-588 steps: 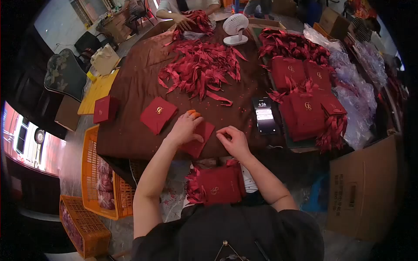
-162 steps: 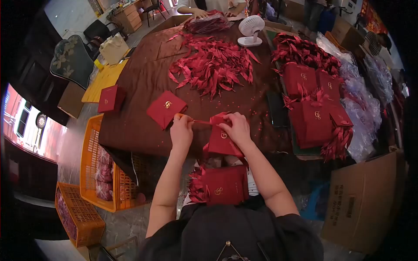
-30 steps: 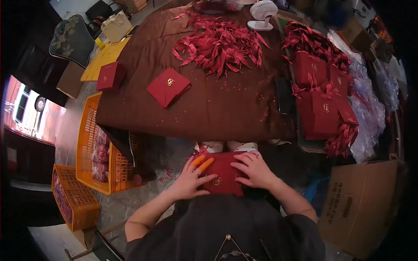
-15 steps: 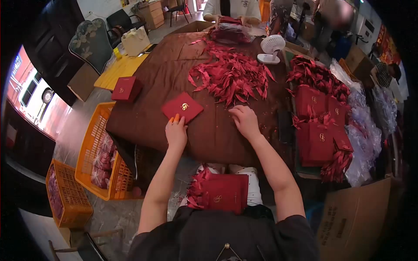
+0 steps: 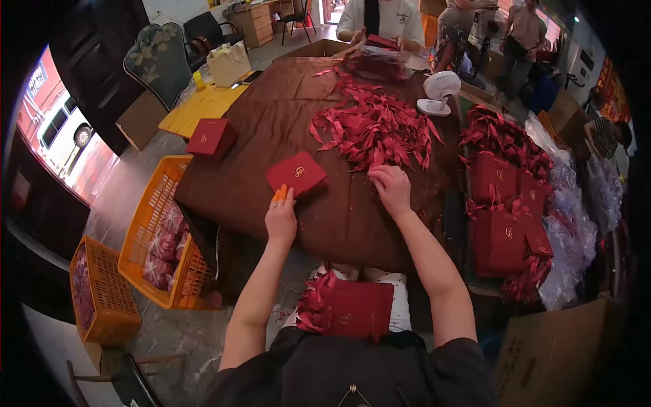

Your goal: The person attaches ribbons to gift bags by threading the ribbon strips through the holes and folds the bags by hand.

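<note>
My left hand point(image 5: 282, 211), with orange covers on its fingertips, grips the near left edge of a dark red gift box point(image 5: 297, 173) with a gold logo. It is held at the tabletop, and its thickness is hard to judge. My right hand point(image 5: 392, 190) is closed in a pinch at the near edge of a heap of red ribbons point(image 5: 373, 125); what the fingertips hold is hidden. Across my lap lie red gift bags point(image 5: 363, 308) with ribbons bunched at their left side.
Another red box point(image 5: 210, 138) sits at the table's left corner. A white fan point(image 5: 441, 91) stands beyond the ribbons. Stacked red bags point(image 5: 498, 237) and plastic wrap point(image 5: 566, 230) are at right. Orange crates point(image 5: 152, 237) stand at left. A person point(image 5: 383, 27) sits opposite.
The whole view has shifted slightly. My left hand has turned the red box a little, so it sits more level. My right fingers have closed nearer the ribbon heap.
</note>
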`<state>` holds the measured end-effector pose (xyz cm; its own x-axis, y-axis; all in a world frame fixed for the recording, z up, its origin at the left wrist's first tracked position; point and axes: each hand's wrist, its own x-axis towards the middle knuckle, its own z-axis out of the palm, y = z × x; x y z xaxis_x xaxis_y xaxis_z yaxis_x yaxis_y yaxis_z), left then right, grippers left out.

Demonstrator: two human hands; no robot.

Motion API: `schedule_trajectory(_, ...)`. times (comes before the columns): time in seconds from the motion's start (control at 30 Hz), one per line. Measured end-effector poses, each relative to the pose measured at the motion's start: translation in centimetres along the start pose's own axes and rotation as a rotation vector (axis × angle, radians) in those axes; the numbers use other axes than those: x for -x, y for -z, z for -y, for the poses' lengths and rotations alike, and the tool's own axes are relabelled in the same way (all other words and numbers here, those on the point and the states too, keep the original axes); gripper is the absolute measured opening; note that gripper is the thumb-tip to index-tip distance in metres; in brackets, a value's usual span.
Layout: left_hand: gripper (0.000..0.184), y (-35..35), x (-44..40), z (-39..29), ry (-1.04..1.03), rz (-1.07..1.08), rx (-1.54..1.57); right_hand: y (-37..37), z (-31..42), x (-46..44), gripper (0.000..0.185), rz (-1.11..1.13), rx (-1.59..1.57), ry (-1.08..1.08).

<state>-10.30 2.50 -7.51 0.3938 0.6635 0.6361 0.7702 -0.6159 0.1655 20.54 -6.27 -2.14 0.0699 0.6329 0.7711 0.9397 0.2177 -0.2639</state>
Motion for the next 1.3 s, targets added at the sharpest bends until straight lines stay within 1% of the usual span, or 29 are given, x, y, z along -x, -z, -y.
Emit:
schedule_trajectory(0.03, 0.039, 0.2, -0.2, 0.2, 0.014, -0.009, 0.004, 0.6, 0.4, 0.1, 0.014, -0.063, -0.144, -0.113)
schedule_trajectory(0.07, 0.039, 0.3, -0.4, 0.3, 0.027, -0.019, 0.007, 1.3, 0.7, 0.2, 0.009, -0.085, -0.215, -0.216)
schedule_trajectory(0.13, 0.038, 1.1, -0.8, 0.0, 0.04, -0.02, 0.025, 1.7, 0.6, 0.4, 0.007, -0.142, -0.533, -0.466)
schedule_trajectory(0.17, 0.037, 1.3, -1.1, 0.2, 0.049, -0.054, 0.045, 2.2, 0.4, 0.5, 0.009, -0.192, -0.65, -0.533)
schedule_trajectory(0.2, 0.037, 1.6, -1.3, 0.2, 0.06, -0.088, 0.065, 2.6, -0.2, 0.3, 0.01, -0.268, -0.651, -0.489)
schedule_trajectory(0.23, 0.034, 2.5, -1.6, -0.2, 0.057, -0.18, 0.143, 3.4, 0.1, -0.4, 0.012, -0.344, -0.652, -0.444)
schedule_trajectory(0.27, 0.034, 3.4, -1.9, -0.8, 0.055, -0.179, 0.143, 4.2, 0.5, -0.7, 0.012, -0.444, -0.779, -0.364)
schedule_trajectory(0.33, 0.032, 5.2, -1.7, -1.9, -0.001, -0.264, 0.219, 7.9, 3.0, -1.6, 0.013, -0.506, -0.823, -0.346)
schedule_trajectory(0.4, 0.032, 6.7, -1.1, -3.6, -0.16, -0.271, 0.369, 10.6, 5.2, -1.7, 0.012, -0.593, -0.78, -0.298)
schedule_trajectory(0.5, 0.034, 7.2, 0.9, -5.6, -0.266, -0.069, 0.592, 13.6, 8.1, -0.9, 0.011, -0.621, -0.749, -0.301)
schedule_trajectory(0.57, 0.037, 5.5, 2.4, -6.1, -0.375, 0.047, 0.545, 14.8, 9.2, 0.0, 0.013, -0.574, -0.875, -0.295)
schedule_trajectory(0.6, 0.038, 4.8, 3.1, -6.2, -0.435, 0.096, 0.511, 15.5, 10.0, 0.2, 0.013, -0.579, -0.865, -0.304)
schedule_trajectory(0.63, 0.037, 4.5, 3.4, -6.5, -0.494, 0.117, 0.488, 16.1, 10.8, 0.2, 0.014, -0.532, -0.837, -0.312)
schedule_trajectory(0.67, 0.037, 4.3, 3.8, -6.8, -0.501, 0.123, 0.494, 16.8, 11.4, 0.3, 0.016, -0.487, -0.811, -0.319)
schedule_trajectory(0.7, 0.035, 4.5, 4.1, -7.3, -0.528, 0.18, 0.448, 17.5, 11.7, 0.5, 0.019, -0.473, -0.873, -0.337)
schedule_trajectory(0.73, 0.034, 4.8, 4.2, -7.9, -0.552, 0.235, 0.401, 18.2, 12.3, 0.4, 0.019, -0.478, -0.867, -0.341)
schedule_trajectory(0.77, 0.034, 5.0, 4.0, -8.4, -0.553, 0.231, 0.414, 19.0, 12.9, 0.3, 0.019, -0.445, -0.838, -0.35)
schedule_trajectory(0.8, 0.034, 5.8, 3.4, -9.0, -0.556, 0.235, 0.417, 19.4, 13.2, 0.3, 0.019, -0.412, -0.809, -0.36)
schedule_trajectory(0.87, 0.032, 6.8, 1.6, -10.1, -0.538, 0.361, 0.503, 19.5, 13.0, 0.7, 0.017, -0.372, -0.753, -0.34)
schedule_trajectory(0.9, 0.038, 5.4, 1.3, -10.0, -0.553, 0.395, 0.505, 19.5, 13.0, 0.8, 0.016, -0.33, -0.7, -0.319)
schedule_trajectory(0.93, 0.038, 5.2, 0.1, -10.7, -0.556, 0.397, 0.506, 19.4, 13.3, 0.9, 0.016, -0.343, -0.72, -0.342)
schedule_trajectory(1.0, 0.048, 4.4, -2.6, -12.6, -0.76, 0.444, 0.455, 18.9, 12.9, 1.5, 0.017, -0.353, -0.699, -0.36)
schedule_trajectory(1.03, 0.048, 3.9, -3.3, -13.6, -0.762, 0.443, 0.457, 18.7, 12.7, 1.7, 0.017, -0.362, -0.682, -0.377)
schedule_trajectory(1.1, 0.055, 3.2, -4.5, -15.0, -0.933, 0.604, 0.481, 19.2, 12.8, 2.0, 0.018, -0.365, -0.717, -0.385)
schedule_trajectory(1.13, 0.055, 3.0, -5.2, -15.2, -0.938, 0.603, 0.482, 19.6, 12.8, 2.2, 0.019, -0.37, -0.754, -0.394)
schedule_trajectory(1.17, 0.057, 2.7, -5.9, -15.5, -0.965, 0.695, 0.42, 20.3, 12.7, 2.3, 0.019, -0.374, -0.749, -0.393)
schedule_trajectory(1.23, 0.06, 2.0, -6.6, -16.0, -1.019, 0.882, 0.293, 22.2, 13.1, 2.8, 0.021, -0.433, -0.892, -0.357)
schedule_trajectory(1.27, 0.066, 1.1, -6.3, -15.7, -1.075, 0.705, 0.319, 23.2, 13.9, 3.0, 0.016, -0.524, -0.888, -0.41)
schedule_trajectory(1.3, 0.066, 1.3, -6.2, -15.8, -1.081, 0.708, 0.323, 24.3, 14.1, 2.9, 0.013, -0.533, -0.912, -0.314)
